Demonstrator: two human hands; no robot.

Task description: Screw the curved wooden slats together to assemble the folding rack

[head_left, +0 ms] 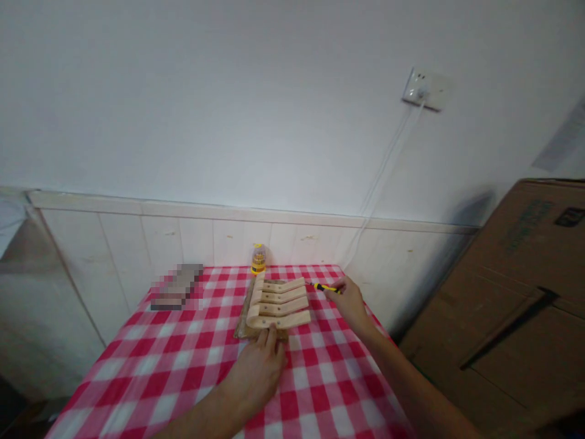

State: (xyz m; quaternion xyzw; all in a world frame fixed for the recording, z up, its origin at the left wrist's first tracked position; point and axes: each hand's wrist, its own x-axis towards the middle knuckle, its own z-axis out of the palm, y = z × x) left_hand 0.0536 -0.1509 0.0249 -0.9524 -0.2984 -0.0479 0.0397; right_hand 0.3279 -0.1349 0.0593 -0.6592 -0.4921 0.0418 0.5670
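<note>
A pale wooden rack of several parallel slats (278, 303) lies on a table with a red and white checked cloth (183, 360). My left hand (258, 372) rests on the cloth at the rack's near end, fingers flat and touching the wood. My right hand (350, 300) is at the rack's right side, closed on a small yellow and black screwdriver (323, 287) whose tip points left toward the upper slats.
A small yellow container (258, 259) stands at the table's far edge against the wall. A blurred grey object (177, 295) lies at the far left of the cloth. Large cardboard boxes (516, 299) stand to the right. A wall socket (424, 89) with a white cable hangs above.
</note>
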